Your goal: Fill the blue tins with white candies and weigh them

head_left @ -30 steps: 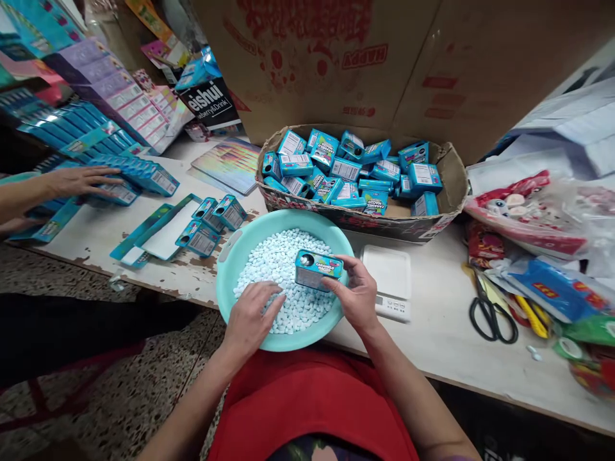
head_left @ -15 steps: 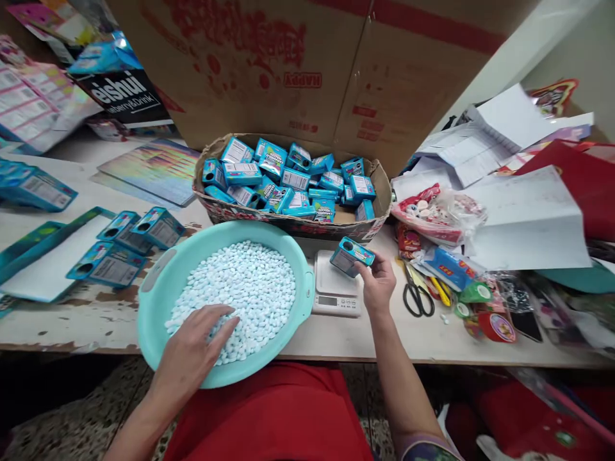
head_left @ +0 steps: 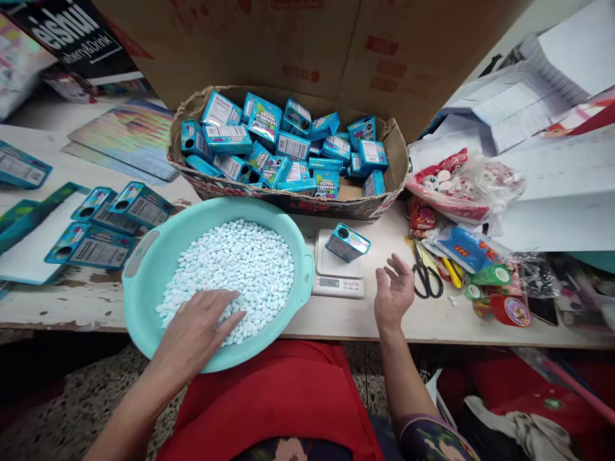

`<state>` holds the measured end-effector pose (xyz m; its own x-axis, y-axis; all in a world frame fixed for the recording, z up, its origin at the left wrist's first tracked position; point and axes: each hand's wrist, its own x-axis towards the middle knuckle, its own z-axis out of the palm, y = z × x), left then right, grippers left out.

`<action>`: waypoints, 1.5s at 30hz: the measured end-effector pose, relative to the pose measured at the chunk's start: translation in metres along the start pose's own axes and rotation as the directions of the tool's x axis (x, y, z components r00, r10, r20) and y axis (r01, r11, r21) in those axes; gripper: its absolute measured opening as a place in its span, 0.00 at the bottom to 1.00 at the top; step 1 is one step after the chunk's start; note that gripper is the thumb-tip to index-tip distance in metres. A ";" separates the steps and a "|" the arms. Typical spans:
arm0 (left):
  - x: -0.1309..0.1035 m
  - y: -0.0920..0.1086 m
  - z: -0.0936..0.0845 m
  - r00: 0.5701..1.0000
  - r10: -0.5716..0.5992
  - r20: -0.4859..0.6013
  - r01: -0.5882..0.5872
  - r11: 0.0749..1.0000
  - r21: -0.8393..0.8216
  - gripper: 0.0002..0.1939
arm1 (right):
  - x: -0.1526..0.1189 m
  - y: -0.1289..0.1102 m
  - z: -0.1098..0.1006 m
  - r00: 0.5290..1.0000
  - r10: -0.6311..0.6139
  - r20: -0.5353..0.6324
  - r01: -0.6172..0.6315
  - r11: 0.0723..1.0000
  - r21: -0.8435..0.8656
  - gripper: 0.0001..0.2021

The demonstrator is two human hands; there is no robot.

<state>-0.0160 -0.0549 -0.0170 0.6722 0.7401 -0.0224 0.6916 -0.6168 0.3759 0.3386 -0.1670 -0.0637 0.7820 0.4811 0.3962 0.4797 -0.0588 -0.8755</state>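
Observation:
My left hand (head_left: 204,326) rests over the pale blue candies (head_left: 250,275) in a turquoise basin (head_left: 302,269), palm down, thumb apart from the fingers. Its fingertips touch the candies, and nothing shows in its grasp. To the right, a small blue candy box (head_left: 348,242) stands by itself on a white digital scale (head_left: 337,286) with a lit display. A dark round hole shows at the box's top. My right hand (head_left: 394,291) is just right of the scale, apart from the box, its fingers loosely curled, spread and holding nothing.
Behind the basin, a cut-down carton (head_left: 389,202) holds several blue boxes. More blue boxes (head_left: 100,245) stand at the left. Black-handled scissors (head_left: 427,280), tape rolls (head_left: 509,310) and a bag of sweets (head_left: 456,186) lie at the right. A large cardboard box (head_left: 312,51) rises at the back.
My right hand has let go of the blue candy box on the scale and moved off to the right. The scale's display now shows digits. My left hand stays on the candies.

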 end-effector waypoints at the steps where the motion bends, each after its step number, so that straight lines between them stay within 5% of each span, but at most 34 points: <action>1: 0.000 0.000 -0.001 1.000 0.016 -0.002 -0.016 1.000 -0.010 0.21 | -0.007 0.001 -0.007 1.000 -0.018 -0.011 0.017 0.999 -0.047 0.20; 7: 0.001 -0.003 0.003 0.995 0.092 0.027 -0.092 0.996 -0.013 0.21 | -0.051 0.002 -0.041 0.977 -0.188 0.105 0.210 0.936 -0.283 0.12; 12: 0.008 -0.002 0.007 0.982 0.084 0.172 -0.065 0.992 -0.112 0.18 | -0.065 0.007 -0.052 0.950 -0.253 0.180 0.300 0.900 -0.317 0.13; 18: 0.022 -0.001 -0.017 0.965 -0.065 0.255 0.160 0.914 -0.373 0.11 | -0.062 0.013 -0.052 0.961 -0.234 0.146 0.269 0.911 -0.311 0.11; 20: 0.025 -0.005 -0.026 0.949 -0.236 0.210 0.315 0.762 -0.566 0.11 | -0.061 0.012 -0.052 0.962 -0.232 0.141 0.265 0.917 -0.300 0.10; 23: 0.033 -0.011 -0.032 0.844 -0.487 0.226 0.392 0.272 -0.879 0.12 | -0.057 0.011 -0.049 0.967 -0.218 0.135 0.249 0.925 -0.286 0.08; 25: 0.043 -0.012 -0.035 0.792 -0.535 0.294 0.343 -0.008 -0.939 0.12 | -0.049 0.008 -0.043 0.977 -0.173 0.128 0.202 0.942 -0.267 0.09; 27: 0.054 -0.010 -0.037 0.773 -0.524 0.357 0.325 -0.157 -0.933 0.08 | -0.035 0.004 -0.030 0.986 -0.095 0.138 0.122 0.972 -0.199 0.17; 32: 0.066 0.009 -0.037 0.746 -0.521 0.414 0.208 -0.408 -0.889 0.18 | 0.016 -0.011 0.022 0.973 0.005 0.233 0.004 0.999 -0.038 0.39; 36: 0.059 0.024 -0.033 0.714 -0.517 0.472 0.100 -0.592 -0.800 0.21 | 0.045 -0.037 0.050 0.953 0.000 0.304 -0.006 1.000 0.018 0.24; 40: 0.055 0.032 -0.045 0.732 -0.526 0.433 0.004 -0.632 -0.775 0.22 | 0.040 -0.089 0.055 0.950 -0.167 0.265 0.117 0.974 0.194 0.22; 42: 0.055 0.039 -0.061 0.754 -0.526 0.393 -0.030 -0.626 -0.779 0.22 | 0.023 -0.116 0.061 0.895 -0.263 0.361 0.189 0.956 0.226 0.22; 45: 0.060 0.053 -0.084 0.775 -0.594 0.215 -0.155 -0.509 -0.847 0.21 | -0.010 -0.141 0.078 0.725 -0.359 0.588 0.250 0.932 0.262 0.20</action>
<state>0.0386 -0.0209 0.0793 0.1675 0.8824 -0.4396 -0.6803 0.4262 0.5963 0.2316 -0.0951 0.0343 0.1605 0.8840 0.4390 0.5383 0.2944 -0.7897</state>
